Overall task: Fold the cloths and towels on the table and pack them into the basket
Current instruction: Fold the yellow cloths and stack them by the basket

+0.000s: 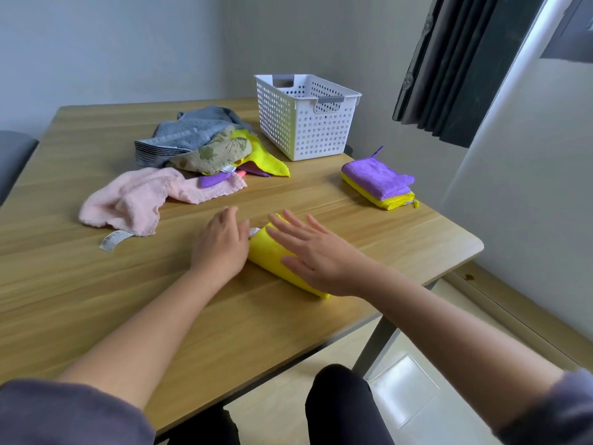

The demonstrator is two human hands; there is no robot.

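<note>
A folded yellow cloth (268, 253) lies on the wooden table (96, 284) in front of me. My right hand (311, 252) lies flat over it with straight, spread fingers. My left hand (221, 240) rests beside the cloth's left end, fingers relaxed, touching its edge. A white perforated basket (305, 123) stands at the back of the table, with nothing visible inside. A folded purple-and-yellow cloth (380, 181) lies to its right front. Unfolded pieces lie in a heap at the back left: a grey towel (186, 133), a green patterned towel (215, 152), a yellow cloth (266, 155) and a pink towel (134, 200).
The table's right edge runs close to the folded purple-and-yellow cloth. A dark curtain (455, 69) hangs at the right, beside the wall. A grey chair (12, 155) stands at the left. My knees show below the table's front edge.
</note>
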